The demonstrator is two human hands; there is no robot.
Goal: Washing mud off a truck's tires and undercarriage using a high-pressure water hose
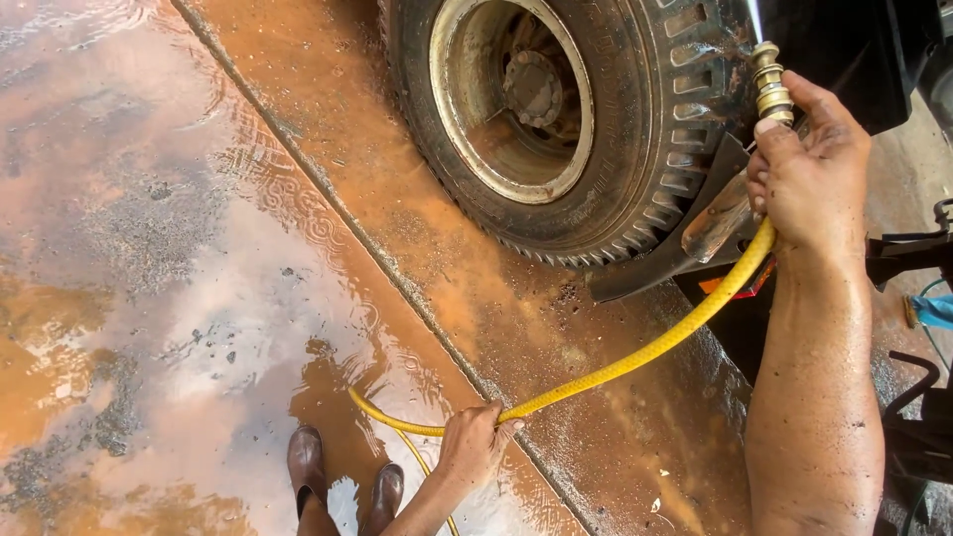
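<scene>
Truck tyre (556, 129) stands on wet concrete floor (179, 248). Yellow hose (635, 359) sags between both fists: left hand (472, 444) clenched around its low stretch, right hand (809, 174) wrapped below the brass nozzle (770, 84).

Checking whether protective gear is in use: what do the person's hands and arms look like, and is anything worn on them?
Both hands, the left and right, are bare: no gloves, sleeves, watch or rings visible. The forearms are uncovered, wet and flecked with dark grime.
</scene>
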